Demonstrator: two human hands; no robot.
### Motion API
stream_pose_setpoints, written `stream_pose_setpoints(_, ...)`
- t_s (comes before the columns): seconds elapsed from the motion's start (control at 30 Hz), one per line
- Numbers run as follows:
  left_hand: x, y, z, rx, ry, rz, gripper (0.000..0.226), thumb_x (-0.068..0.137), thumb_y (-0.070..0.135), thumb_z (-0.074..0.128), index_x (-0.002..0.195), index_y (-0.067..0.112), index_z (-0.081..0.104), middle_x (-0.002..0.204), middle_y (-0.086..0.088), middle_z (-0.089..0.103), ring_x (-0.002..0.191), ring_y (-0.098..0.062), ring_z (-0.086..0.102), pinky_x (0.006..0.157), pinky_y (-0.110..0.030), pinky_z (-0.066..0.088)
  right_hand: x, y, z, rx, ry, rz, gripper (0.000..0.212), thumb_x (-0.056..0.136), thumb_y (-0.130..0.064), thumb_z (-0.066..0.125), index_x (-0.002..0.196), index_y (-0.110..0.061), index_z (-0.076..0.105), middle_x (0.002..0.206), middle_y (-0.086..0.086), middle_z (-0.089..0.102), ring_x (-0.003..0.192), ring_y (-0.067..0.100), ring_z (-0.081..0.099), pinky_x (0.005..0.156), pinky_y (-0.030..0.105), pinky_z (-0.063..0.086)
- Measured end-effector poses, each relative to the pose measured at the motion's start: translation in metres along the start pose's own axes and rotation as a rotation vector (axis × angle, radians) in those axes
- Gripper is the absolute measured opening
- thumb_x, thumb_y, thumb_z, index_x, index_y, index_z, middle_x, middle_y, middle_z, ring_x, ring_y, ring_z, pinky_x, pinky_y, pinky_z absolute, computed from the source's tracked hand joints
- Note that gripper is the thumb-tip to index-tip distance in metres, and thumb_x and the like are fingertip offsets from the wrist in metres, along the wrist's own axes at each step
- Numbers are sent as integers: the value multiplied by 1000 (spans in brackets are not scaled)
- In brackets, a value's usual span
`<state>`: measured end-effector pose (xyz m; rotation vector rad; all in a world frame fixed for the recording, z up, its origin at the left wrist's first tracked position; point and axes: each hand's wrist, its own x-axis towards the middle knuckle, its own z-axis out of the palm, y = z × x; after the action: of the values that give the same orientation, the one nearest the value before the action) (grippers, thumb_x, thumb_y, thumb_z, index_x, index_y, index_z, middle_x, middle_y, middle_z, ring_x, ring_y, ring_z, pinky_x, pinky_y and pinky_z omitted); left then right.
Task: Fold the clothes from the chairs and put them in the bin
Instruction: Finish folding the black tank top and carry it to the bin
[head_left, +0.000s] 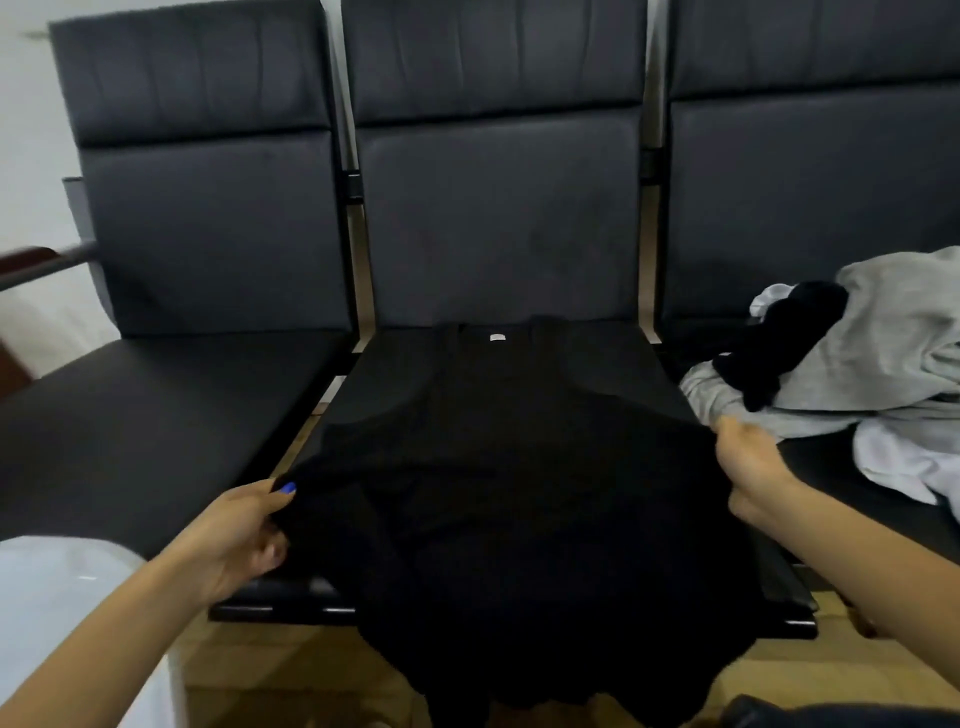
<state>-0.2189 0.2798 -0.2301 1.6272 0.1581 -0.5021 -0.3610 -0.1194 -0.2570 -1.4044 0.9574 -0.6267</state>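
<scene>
Pinching the black cotton shirt (498, 467) at both side edges, you are gripping with your left hand (244, 530) at eight o'clock and right hand (748, 467) at three o'clock; it is lying on the middle black padded chair (498, 218), grey clothes pile (883, 364) at two o'clock.

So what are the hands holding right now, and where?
Both grip the black cotton shirt: left hand pinches its left edge, right hand its right edge.
</scene>
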Motion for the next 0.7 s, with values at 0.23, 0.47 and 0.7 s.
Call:
stream_pose_setpoints(0.23,6,-3,-21,152,123,37,20,98,13,49,88,8,65,51,-7,54,27,-11,40,28,-11,27,20,7,-12,-418,-78,-242,31,93,-2,47,65,-10,36,57,7,34,34,5,36,33,15,25)
stream_pose_setpoints(0.47,36,-1,-8,863,336,306,29,93,17,56,121,13,54,105,-4,65,96,-26,55,81,-36,42,10,4,-6,-323,-225,-122,48,81,11,57,126,-7,54,124,18,56,107,26,55,90,34,45)
stream_pose_setpoints(0.7,50,-10,55,1343,298,556,51,99,37,44,146,18,35,161,-7,2,147,-29,10,115,-54,10,23,-2,3,-131,-385,-51,55,77,17,51,108,-26,66,137,15,54,127,26,50,92,28,48)
